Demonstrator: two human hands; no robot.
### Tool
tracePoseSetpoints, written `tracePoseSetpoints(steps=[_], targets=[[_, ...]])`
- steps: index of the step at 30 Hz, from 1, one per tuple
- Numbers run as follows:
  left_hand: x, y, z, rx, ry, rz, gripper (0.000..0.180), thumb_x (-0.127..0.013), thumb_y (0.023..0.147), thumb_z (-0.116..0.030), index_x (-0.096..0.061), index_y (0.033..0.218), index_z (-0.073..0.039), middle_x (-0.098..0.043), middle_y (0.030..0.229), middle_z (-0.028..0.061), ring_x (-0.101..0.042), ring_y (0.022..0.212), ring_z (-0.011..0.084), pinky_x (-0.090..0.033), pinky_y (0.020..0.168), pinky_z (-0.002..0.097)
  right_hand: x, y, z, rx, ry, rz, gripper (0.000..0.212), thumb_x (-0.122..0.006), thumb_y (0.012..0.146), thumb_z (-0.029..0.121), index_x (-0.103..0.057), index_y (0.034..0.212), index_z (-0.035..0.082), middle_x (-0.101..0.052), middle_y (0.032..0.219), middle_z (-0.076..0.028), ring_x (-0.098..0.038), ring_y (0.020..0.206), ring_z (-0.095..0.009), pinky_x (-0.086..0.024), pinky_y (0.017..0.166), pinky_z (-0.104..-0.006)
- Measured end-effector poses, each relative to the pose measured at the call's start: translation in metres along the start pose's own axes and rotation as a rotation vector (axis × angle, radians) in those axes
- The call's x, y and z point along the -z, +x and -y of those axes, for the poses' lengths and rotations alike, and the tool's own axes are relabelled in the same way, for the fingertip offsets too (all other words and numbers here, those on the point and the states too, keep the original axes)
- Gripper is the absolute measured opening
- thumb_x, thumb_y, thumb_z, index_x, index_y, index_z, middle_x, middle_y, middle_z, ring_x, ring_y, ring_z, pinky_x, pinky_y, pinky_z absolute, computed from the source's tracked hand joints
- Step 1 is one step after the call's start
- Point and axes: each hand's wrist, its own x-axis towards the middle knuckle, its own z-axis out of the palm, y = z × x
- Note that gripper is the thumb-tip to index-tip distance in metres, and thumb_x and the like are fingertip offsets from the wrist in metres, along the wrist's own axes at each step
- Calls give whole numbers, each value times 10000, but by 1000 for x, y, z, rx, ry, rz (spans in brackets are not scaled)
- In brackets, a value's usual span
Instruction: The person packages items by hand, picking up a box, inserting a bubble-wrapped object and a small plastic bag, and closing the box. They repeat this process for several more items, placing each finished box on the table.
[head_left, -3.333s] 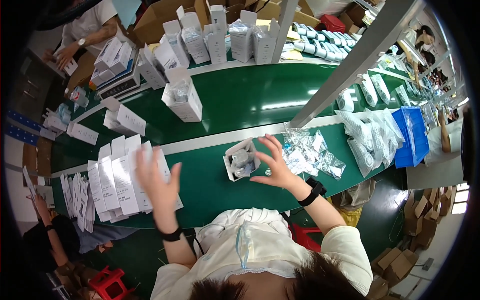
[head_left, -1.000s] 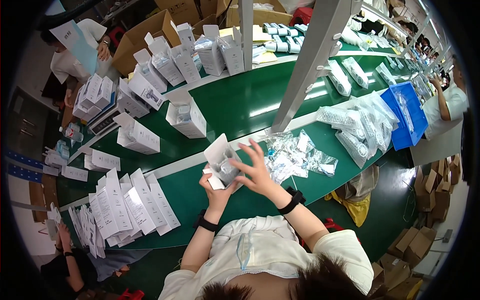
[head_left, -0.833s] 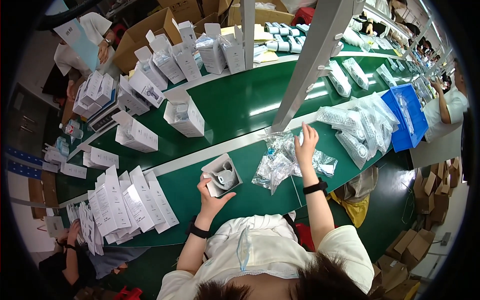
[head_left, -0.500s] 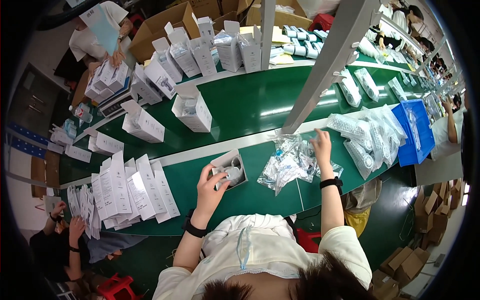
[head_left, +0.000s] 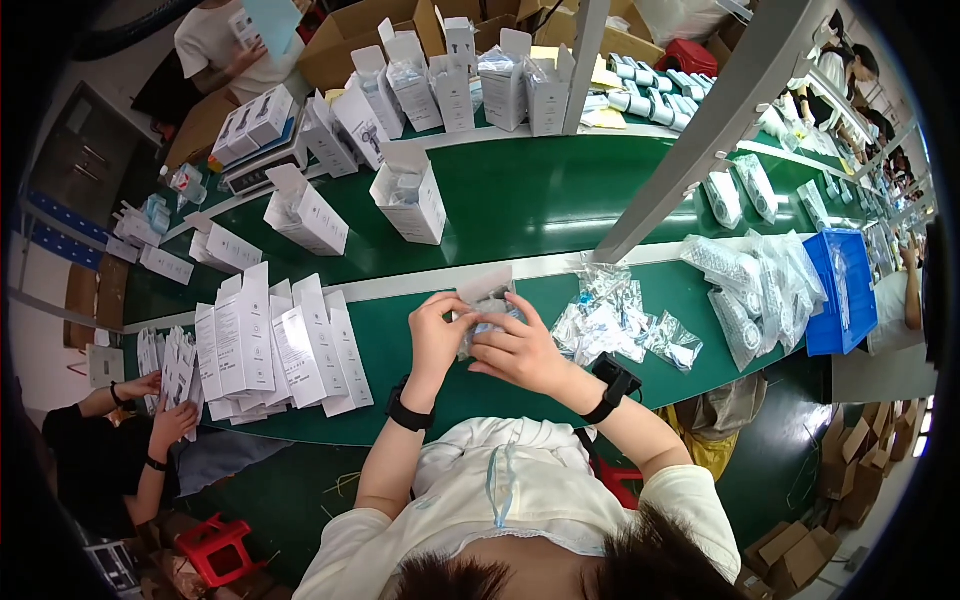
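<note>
Just beyond my chest stands an open white carton (head_left: 486,284), mostly covered by my fingers. My left hand (head_left: 438,335) is closed at the carton's left side, thumb and forefinger meeting at its mouth. My right hand (head_left: 522,350) bends over the carton, fingers curled on a clear plastic packet (head_left: 492,309) at the opening. The packet's contents are too covered to make out. Right of my hands, a loose heap of small clear bags (head_left: 612,318) with white and blue parts lies on the green table (head_left: 390,300).
Flat white cartons (head_left: 285,345) are stacked at the left. Filled open boxes (head_left: 410,195) stand beyond. Bubble-wrapped items (head_left: 765,290) and a blue bin (head_left: 842,290) lie right. A grey metal post (head_left: 690,150) rises behind the heap. A co-worker's hands (head_left: 175,410) handle cartons at left.
My right hand has moved left from the heap of bags to the carton, with a packet. Both hands now meet over its opening. The view has shifted slightly.
</note>
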Motion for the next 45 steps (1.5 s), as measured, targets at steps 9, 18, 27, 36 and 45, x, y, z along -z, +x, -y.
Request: tracePoseSetpoints(steps=[9,18,27,36,45], targets=[[-1,1,-1,27,-40,27,112,-710,623,-18,-627,693,11,-583,713,52,-545,584,127,-399,490,220,-2,-23,-10,-343,101,101,214,-662,686,177,-575,858,83,-535,820,-36,-542,877,-223,-453,761,-365],[31,-1,12,-14,-198,48,214,-688,703,-62,-612,884,22,-589,1015,110,-595,857,185,-482,694,247,12,-9,-20,-83,-79,331,430,-688,665,233,-551,1052,106,-545,1059,-79,-438,1122,-258,-370,929,-364],[172,-50,118,549,1125,10,940,-744,603,-249,-209,1366,-129,-70,1432,186,-57,1315,386,-112,956,661,-58,-62,-69,-723,564,53,1131,-844,487,262,-159,1366,69,-278,1359,-133,-329,1236,-248,-279,1013,-340],[36,-57,22,115,631,90,954,-762,528,-99,-233,1321,-55,-191,1374,212,-211,1249,392,-217,991,513,-77,9,-201,-856,488,-556,1050,-815,523,133,-177,1352,42,-336,1315,-142,-347,1216,-255,-298,1000,-350],[-4,-18,78,388,388,285,921,-775,584,-159,-229,1319,-63,-344,1298,196,-423,1115,330,-370,919,386,40,-72,-146,-1018,270,601,570,-692,685,236,-505,1181,27,-590,1033,-199,-569,971,-289,-426,863,-334]])
